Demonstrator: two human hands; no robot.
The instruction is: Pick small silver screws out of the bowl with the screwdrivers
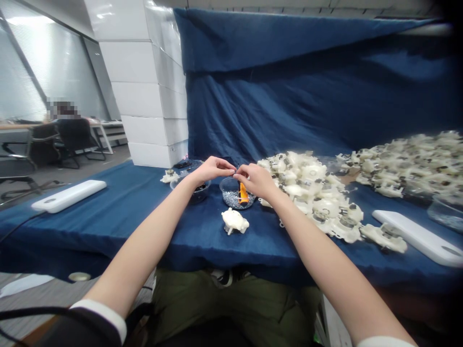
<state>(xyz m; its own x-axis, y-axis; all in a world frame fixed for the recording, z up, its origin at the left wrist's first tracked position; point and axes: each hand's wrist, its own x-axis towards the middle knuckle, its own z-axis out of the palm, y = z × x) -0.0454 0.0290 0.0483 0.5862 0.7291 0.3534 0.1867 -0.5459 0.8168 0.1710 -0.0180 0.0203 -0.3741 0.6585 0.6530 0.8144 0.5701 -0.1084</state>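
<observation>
Hanging blue cloth [275, 111], white pillar [144, 82], hands [213, 169] [255, 180] (bare)

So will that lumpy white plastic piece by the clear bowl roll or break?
It probably won't roll: the lumpy white plastic piece has knobbly sides and rests on blue cloth. It looks stiff and probably light; its thin tabs might snap.

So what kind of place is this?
Probably an assembly workroom in an office: heaps of cream plastic parts, a clear bowl of small metal pieces, and office chairs behind.
</observation>
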